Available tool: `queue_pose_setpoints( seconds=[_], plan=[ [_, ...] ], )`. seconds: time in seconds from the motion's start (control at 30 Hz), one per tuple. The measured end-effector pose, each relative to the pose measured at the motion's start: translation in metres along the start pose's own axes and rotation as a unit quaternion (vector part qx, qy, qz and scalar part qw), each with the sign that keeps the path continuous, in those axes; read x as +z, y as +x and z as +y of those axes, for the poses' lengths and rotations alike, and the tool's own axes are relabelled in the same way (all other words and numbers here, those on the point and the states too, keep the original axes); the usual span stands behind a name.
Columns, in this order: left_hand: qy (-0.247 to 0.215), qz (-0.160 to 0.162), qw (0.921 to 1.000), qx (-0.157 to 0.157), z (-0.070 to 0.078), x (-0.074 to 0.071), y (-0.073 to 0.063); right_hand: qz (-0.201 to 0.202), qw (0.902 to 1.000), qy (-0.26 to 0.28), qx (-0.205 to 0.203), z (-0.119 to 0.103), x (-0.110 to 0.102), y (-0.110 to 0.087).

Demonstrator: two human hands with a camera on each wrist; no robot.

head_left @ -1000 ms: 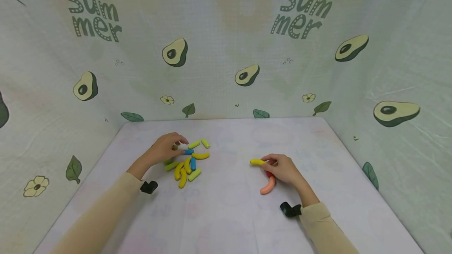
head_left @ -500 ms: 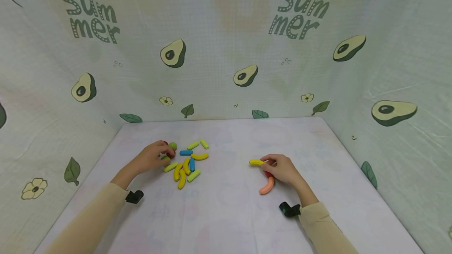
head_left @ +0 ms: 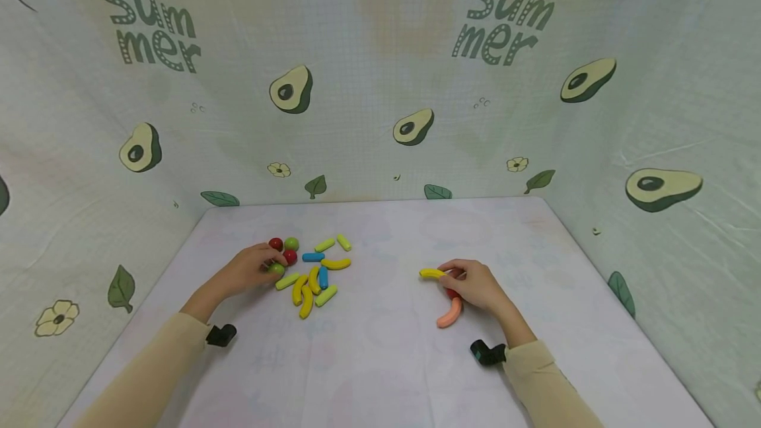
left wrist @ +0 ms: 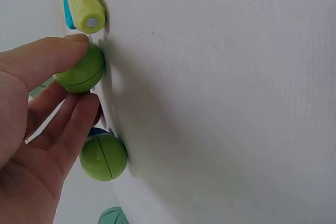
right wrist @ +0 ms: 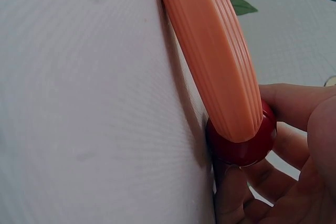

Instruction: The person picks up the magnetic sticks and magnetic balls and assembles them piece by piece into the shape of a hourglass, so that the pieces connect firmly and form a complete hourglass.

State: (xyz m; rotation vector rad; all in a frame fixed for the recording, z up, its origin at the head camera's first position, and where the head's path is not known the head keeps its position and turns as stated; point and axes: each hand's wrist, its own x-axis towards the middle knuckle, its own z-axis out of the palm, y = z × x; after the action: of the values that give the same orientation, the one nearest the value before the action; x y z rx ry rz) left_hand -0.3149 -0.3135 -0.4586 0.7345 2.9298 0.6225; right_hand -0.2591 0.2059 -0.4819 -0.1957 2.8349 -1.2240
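From afar I judged the left hand (head_left: 252,269), pinching a green ball (left wrist: 81,72), should clear the lime stick (left wrist: 84,4) beyond its thumb (left wrist: 50,57), the right hand (head_left: 478,286) gripping a red ball (right wrist: 245,153).

Was set up as a small staged filming booth (head_left: 672,104), hung on three sides with pale sheeting (head_left: 351,38), printed with avocados (head_left: 290,90), leaves (head_left: 438,192) and "summer" lettering (head_left: 501,22), fitted with a whitish tabletop (head_left: 368,375), filmed by black wrist cameras (head_left: 221,335), not clearly home or studio beyond.
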Motion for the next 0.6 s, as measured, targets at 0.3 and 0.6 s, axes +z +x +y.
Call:
queue_pose_setpoints(
  seconds=[0.3, 0.6],
  plan=[
    [0.005, 0.040, 0.9992, -0.004, 0.009, -0.008, -0.001, 0.001, 1.0000, 0.004, 0.003, -0.002, -0.001, -0.001],
    [-0.018, 0.061, 0.9974, 0.035, 0.043, -0.010, 0.011, -0.003, 0.9999, 0.007, 0.008, -0.003, -0.001, -0.002]
  ],
)
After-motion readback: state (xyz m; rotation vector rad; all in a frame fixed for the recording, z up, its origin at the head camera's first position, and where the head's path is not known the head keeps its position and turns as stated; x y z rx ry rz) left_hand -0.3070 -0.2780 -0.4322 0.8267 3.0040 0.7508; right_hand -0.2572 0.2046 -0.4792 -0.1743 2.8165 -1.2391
